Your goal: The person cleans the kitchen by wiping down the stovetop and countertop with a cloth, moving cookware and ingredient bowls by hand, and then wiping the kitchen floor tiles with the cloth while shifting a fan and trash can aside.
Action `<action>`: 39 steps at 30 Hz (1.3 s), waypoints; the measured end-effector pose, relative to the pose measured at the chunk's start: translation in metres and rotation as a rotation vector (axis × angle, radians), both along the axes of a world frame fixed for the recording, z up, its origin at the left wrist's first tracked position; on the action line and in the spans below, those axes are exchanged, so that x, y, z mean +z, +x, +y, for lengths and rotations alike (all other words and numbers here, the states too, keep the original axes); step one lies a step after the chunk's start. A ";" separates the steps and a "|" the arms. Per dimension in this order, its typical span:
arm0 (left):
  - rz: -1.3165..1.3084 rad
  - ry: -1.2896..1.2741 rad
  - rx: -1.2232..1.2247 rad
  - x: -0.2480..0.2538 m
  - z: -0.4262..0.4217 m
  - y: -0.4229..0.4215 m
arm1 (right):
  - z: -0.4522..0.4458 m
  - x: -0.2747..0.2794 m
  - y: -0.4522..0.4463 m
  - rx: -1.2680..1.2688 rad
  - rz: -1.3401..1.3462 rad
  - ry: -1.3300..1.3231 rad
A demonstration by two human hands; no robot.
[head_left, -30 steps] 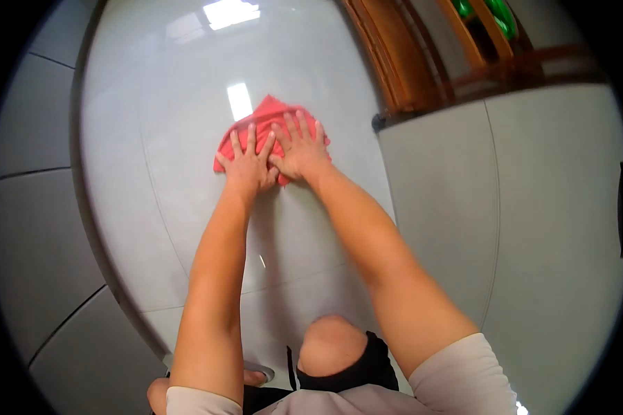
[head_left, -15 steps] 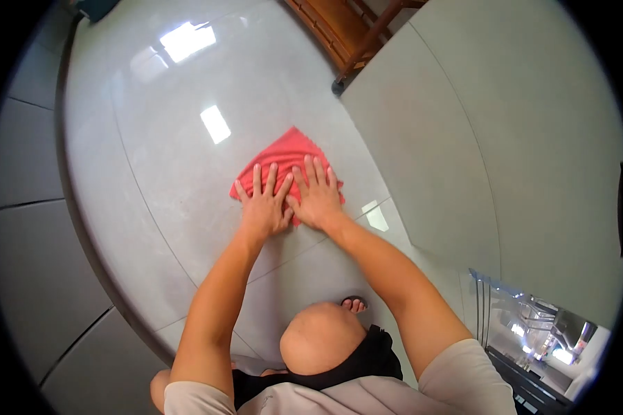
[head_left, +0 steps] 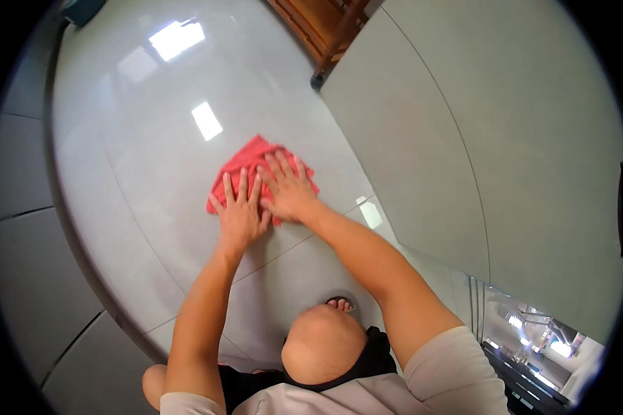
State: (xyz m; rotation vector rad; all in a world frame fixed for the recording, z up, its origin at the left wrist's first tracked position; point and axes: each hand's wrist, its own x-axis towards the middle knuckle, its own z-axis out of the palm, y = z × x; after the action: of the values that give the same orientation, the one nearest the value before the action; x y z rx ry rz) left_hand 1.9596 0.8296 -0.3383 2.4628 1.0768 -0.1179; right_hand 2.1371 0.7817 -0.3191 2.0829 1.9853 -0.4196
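Note:
A red cloth (head_left: pixel 246 158) lies spread and wrinkled on the glossy tiled floor (head_left: pixel 152 152). My left hand (head_left: pixel 241 214) presses flat on its left part, fingers stretched and spread. Beside it, my right hand (head_left: pixel 289 192) rests flat on the cloth's right part, its fingers pointing up and to the left. The two thumbs are close together near the cloth's lower edge. Both palms hide part of the cloth.
Grey cabinet fronts (head_left: pixel 28 263) line the left side. On the right stands a large grey panel (head_left: pixel 422 138). A brown wooden rack with a caster (head_left: pixel 316 81) is at the top, and a teal container (head_left: pixel 83 10) at top left. My knee (head_left: pixel 323 344) is below.
Both hands and the cloth have moved left across the floor. The cloth's top edge is more bunched. The view has shifted slightly too.

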 end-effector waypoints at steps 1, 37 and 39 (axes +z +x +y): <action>0.000 -0.013 0.015 0.004 0.020 0.020 | 0.022 0.003 0.017 -0.001 -0.037 0.009; 0.053 0.026 -0.237 0.004 0.006 -0.024 | -0.040 -0.016 -0.027 -0.164 0.158 0.024; 0.060 0.022 -0.216 0.010 0.010 0.001 | -0.036 -0.031 -0.008 -0.159 0.156 0.080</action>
State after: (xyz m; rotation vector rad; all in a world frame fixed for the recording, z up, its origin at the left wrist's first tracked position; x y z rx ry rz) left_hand 1.9605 0.8398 -0.3278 2.6040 0.8359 -0.2489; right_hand 2.1292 0.7455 -0.3496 2.3335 1.9555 -0.5569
